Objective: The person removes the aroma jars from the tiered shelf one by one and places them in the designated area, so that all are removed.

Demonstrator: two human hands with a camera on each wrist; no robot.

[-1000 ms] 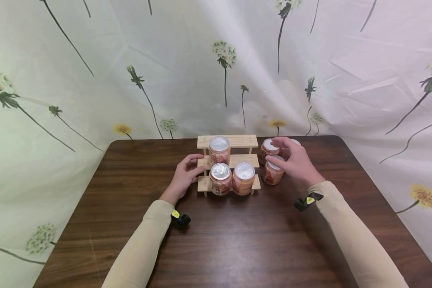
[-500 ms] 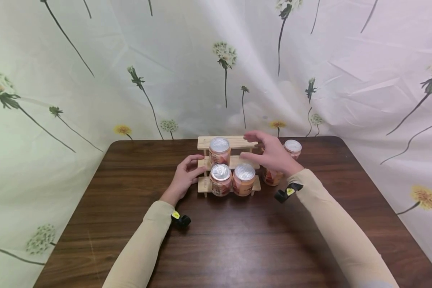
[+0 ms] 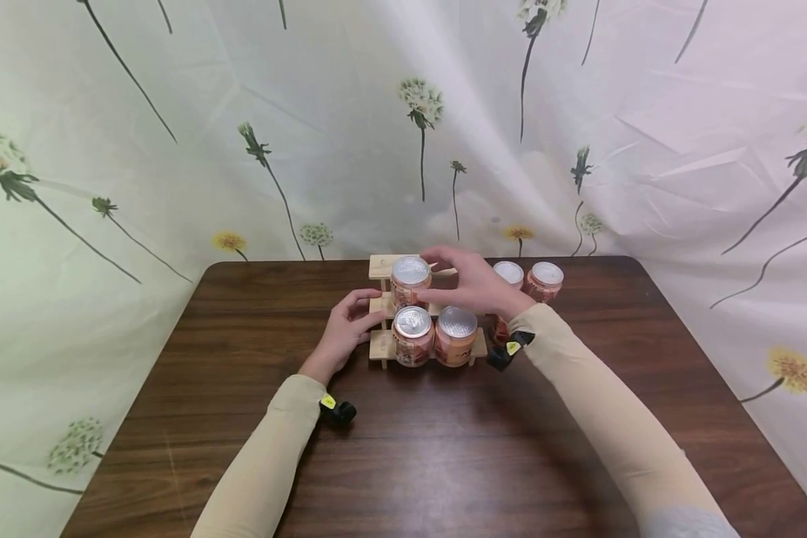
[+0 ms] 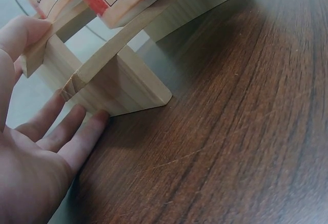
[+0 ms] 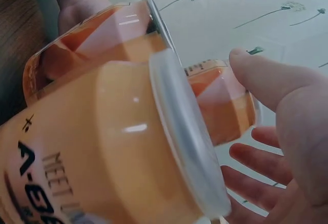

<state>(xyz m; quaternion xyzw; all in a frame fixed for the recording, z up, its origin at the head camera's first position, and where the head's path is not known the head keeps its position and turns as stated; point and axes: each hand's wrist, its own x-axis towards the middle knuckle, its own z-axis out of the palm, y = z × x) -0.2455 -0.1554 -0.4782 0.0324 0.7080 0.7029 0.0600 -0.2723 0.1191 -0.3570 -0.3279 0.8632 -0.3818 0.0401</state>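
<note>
My left hand [image 3: 343, 329] rests on the left end of a three-step wooden rack [image 3: 379, 345]. In the left wrist view, its thumb is at a shelf end and its fingertips [image 4: 97, 119] touch the side. On the middle step stands an orange-pink jar [image 3: 410, 288] with a silver lid. My right hand [image 3: 477, 284] reaches over from the right, thumb and fingers spread about that jar; in the right wrist view the jar [image 5: 225, 101] shows between them, contact unclear. Two similar jars, a left jar [image 3: 413, 345] and a right jar [image 3: 456, 345], fill the lowest step.
Right of the rack are a back jar [image 3: 509, 273], another jar [image 3: 545, 280] and a third jar [image 3: 501, 330], partly hidden by the right arm. All stand on the dark wooden table [image 3: 417, 463]. A dandelion-print cloth [image 3: 350, 149] hangs behind.
My right hand has moved left from above the jars at the right to the jar on the middle step, carrying nothing. The left hand and the rack have stayed in place.
</note>
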